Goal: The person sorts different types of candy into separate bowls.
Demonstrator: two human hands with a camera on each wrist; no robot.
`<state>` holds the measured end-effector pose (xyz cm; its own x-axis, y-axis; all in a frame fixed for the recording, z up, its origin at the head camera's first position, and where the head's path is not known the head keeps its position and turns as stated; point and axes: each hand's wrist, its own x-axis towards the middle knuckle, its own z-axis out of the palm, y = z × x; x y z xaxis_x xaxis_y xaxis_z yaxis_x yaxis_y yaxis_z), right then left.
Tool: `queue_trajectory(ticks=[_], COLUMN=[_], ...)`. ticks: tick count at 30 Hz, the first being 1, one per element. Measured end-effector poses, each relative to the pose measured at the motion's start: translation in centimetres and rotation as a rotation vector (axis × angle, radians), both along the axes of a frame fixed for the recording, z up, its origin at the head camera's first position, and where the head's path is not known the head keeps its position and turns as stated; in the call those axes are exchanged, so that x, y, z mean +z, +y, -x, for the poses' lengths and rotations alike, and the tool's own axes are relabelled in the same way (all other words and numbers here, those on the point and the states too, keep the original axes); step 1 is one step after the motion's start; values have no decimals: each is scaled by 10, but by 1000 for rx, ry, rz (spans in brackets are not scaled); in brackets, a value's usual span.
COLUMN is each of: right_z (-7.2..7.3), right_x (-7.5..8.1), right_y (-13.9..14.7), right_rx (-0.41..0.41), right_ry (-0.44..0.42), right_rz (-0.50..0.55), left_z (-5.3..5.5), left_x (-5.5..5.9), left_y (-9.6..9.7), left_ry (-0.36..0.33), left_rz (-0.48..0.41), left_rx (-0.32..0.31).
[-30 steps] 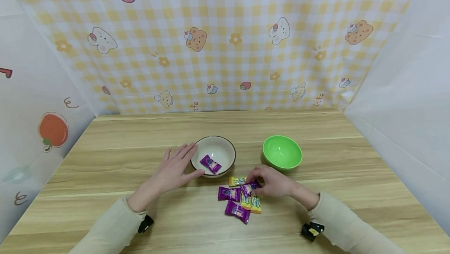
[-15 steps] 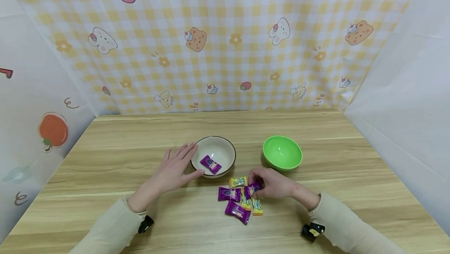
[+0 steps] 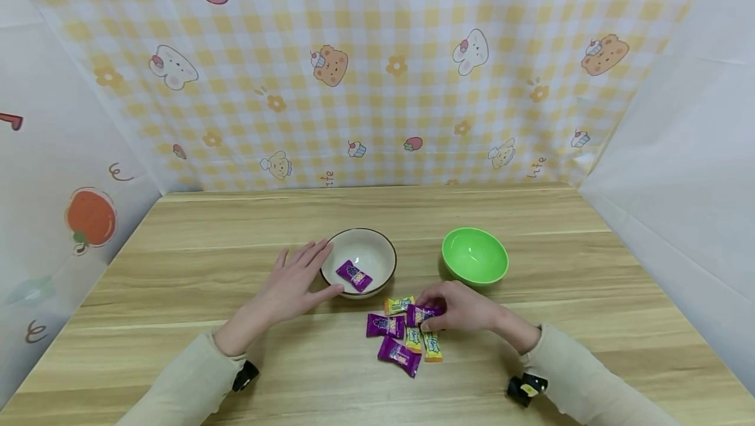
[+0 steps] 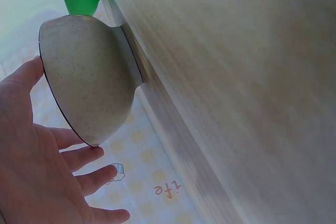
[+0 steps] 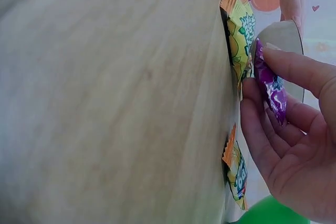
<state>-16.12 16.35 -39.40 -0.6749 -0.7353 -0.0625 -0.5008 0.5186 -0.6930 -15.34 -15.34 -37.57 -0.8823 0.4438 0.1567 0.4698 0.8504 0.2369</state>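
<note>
My left hand (image 3: pixel 289 291) lies beside the cream bowl (image 3: pixel 374 257) with its fingers spread and fairly straight. In the left wrist view its thumb and fingertips touch the dark rim of that bowl. One purple-wrapped candy (image 3: pixel 354 275) lies inside. To the right, my right hand (image 3: pixel 466 306) pinches another purple-wrapped candy (image 5: pixel 271 87) between thumb and fingers, close over the small pile. On the table around it lie two more purple candies (image 3: pixel 385 326) and several yellow-wrapped candies (image 3: pixel 433 346).
A green bowl (image 3: pixel 474 257) stands just beyond my right hand, with its inside bare. Everything rests on a wood-grain table (image 3: pixel 283 213). A yellow checked curtain (image 3: pixel 366 105) hangs behind the table's far edge, and white cloth closes off both sides.
My right hand has drawn one purple candy from the pile and raised it slightly. The yellow candy beneath has shifted a little toward the front. My left hand stays at the cream bowl.
</note>
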Motion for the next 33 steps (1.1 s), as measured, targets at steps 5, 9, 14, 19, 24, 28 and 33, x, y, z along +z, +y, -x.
queue_trajectory(ticks=[5,9,14,19,24,28,33], right_z=[1,2,5,5,6,8,13], right_x=[1,4,8,13,21,28,39], right_y=[1,2,4,4,6,7,5], right_rx=[-47,-100,-144,-164,-150,-156,-214], right_ry=[-90,-131,-179,-223,-193,-177,-190], right_rz=[40,68,123,170,219,222,193], left_z=[1,0,1,1,1,1,1], left_x=[-1,-1,-1,0,-1,-1,-1], left_y=[0,0,0,0,-1,0,0], left_ry=[10,16,9,-7,-5,6,10], left_rz=[-7,-6,-4,-5,-2,-8,-5], left_rx=[-2,-2,0,2,2,-1,2])
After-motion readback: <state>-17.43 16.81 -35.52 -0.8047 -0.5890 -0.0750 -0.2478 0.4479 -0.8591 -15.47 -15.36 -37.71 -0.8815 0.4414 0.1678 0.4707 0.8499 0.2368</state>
